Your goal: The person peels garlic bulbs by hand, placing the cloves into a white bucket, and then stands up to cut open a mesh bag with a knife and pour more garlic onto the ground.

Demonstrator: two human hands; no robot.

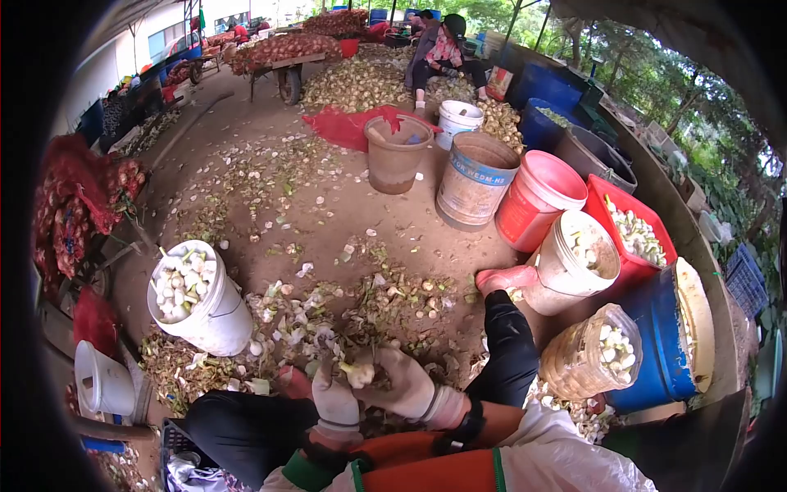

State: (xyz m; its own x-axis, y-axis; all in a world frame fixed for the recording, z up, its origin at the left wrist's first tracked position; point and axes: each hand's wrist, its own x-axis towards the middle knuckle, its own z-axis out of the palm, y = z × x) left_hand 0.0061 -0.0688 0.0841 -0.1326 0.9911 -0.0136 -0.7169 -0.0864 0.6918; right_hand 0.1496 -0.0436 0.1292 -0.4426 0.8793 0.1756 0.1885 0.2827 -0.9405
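Both my hands wear pale, soiled gloves and meet low in the middle, over my lap. A garlic bulb (358, 375) sits between them. My left hand (334, 403) is closed at the bulb's left side, its fingers pointing up. On the other side, my right hand (403, 385) is curled with thumb and fingers close to the bulb; whether it grips a small tool is too blurred to make out. Loose garlic skins and trimmings (393, 297) lie on the ground just beyond. To the left stands a white bucket (217, 324) heaped with trimmed garlic bulbs (182, 285).
At my right are a clear plastic tub (566, 361), a whitish bucket (551, 283) and a red crate (598, 205), all holding garlic. A blue barrel (652, 357) stands beyond. Farther off, a person (447, 61) sits by a garlic pile (352, 86). Red net sacks (74, 213) are at left.
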